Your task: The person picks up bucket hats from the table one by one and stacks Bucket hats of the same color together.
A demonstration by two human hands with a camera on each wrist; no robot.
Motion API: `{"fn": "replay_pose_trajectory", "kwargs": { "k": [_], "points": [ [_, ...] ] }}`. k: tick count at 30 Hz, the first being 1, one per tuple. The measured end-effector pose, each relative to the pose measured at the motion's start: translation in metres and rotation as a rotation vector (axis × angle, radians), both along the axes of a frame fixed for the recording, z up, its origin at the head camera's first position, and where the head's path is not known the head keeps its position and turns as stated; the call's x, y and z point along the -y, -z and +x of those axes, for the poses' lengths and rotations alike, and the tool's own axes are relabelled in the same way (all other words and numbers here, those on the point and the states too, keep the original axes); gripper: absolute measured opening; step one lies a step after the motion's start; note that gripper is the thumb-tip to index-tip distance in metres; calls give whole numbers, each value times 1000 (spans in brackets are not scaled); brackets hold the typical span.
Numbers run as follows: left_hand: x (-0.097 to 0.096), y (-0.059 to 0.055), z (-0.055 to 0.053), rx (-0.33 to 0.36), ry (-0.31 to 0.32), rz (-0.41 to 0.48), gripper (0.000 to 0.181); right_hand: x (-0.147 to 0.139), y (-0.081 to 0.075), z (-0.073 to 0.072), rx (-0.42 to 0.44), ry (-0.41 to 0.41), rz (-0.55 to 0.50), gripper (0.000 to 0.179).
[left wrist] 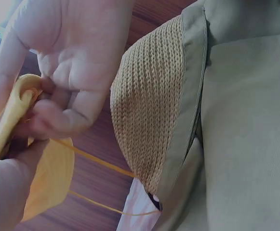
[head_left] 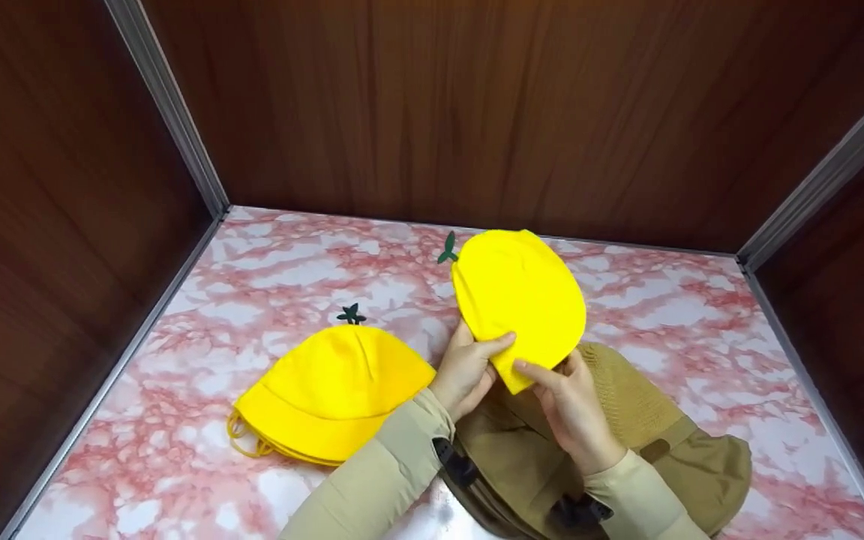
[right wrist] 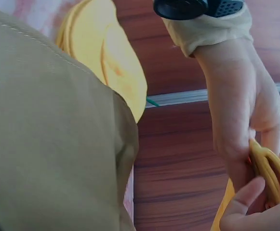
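A flattened bright yellow hat (head_left: pixel 526 292) with a green leaf sprout (head_left: pixel 448 249) on its crown is held up in both hands. My left hand (head_left: pixel 466 375) grips its lower left edge, thumb on the near face and fingers behind. At the lower right edge my right hand (head_left: pixel 574 409) pinches the fabric, its thumb also on the near face. Folded yellow layers show between the fingers in both wrist views. Thin yellow cord (left wrist: pixel 99 161) hangs from the hat in the left wrist view.
On the left of the pink marbled table (head_left: pixel 169 367) lies another yellow hat (head_left: pixel 334 375) with layered brims, a leaf sprout and looped cord. Khaki hats (head_left: pixel 713 469), one with a woven crown (head_left: pixel 627 390), lie below and right of my hands. Wood panels (head_left: pixel 432 112) enclose three sides.
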State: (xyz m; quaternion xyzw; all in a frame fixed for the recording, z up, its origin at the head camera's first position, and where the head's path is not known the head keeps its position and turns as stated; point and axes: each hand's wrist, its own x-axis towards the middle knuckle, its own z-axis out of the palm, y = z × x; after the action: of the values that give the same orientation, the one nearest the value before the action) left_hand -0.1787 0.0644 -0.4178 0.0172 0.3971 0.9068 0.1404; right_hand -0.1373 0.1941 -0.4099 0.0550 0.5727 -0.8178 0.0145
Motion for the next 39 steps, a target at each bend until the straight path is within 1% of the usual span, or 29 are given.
{"fn": "replay_pose_trajectory", "kwargs": {
  "k": [2,4,7,10,14,18,21,24,26,29,31,33,36,38,39],
  "points": [
    [4,0,-1,-3,0,1,62,-3,-2,-3,5,11,-16,42],
    [9,1,-2,-11,10,-1,61,-8,-6,-8,19,24,-59,36],
    [17,1,-2,-27,45,-5,61,-19,-11,-15,53,38,-140,22],
    [25,0,-1,-45,98,-13,64,-30,-16,-20,85,33,-197,11],
    [34,0,-1,-53,155,-49,68,-41,-22,-24,112,8,-199,10],
    [39,-1,-1,-53,181,-85,64,-44,-23,-25,101,-4,-177,13],
    [42,0,-2,-57,194,-79,63,-41,-21,-25,85,20,-182,15],
    [44,2,-2,-40,200,-30,63,-35,-17,-25,76,68,-223,15],
    [45,3,-2,-7,194,18,62,-31,-14,-25,72,104,-261,18],
    [47,5,-1,57,181,117,54,-23,-11,-25,56,144,-324,21],
    [49,6,2,76,181,211,49,-18,-9,-25,36,163,-366,21],
    [50,8,4,61,189,318,45,-13,-8,-25,15,178,-405,19],
    [50,11,10,13,189,457,40,-6,-6,-24,-9,197,-449,18],
    [47,14,14,-5,171,505,38,-1,-4,-23,-12,207,-483,18],
    [45,15,16,-4,156,513,38,2,-3,-22,-13,211,-491,18]
  ]
}}
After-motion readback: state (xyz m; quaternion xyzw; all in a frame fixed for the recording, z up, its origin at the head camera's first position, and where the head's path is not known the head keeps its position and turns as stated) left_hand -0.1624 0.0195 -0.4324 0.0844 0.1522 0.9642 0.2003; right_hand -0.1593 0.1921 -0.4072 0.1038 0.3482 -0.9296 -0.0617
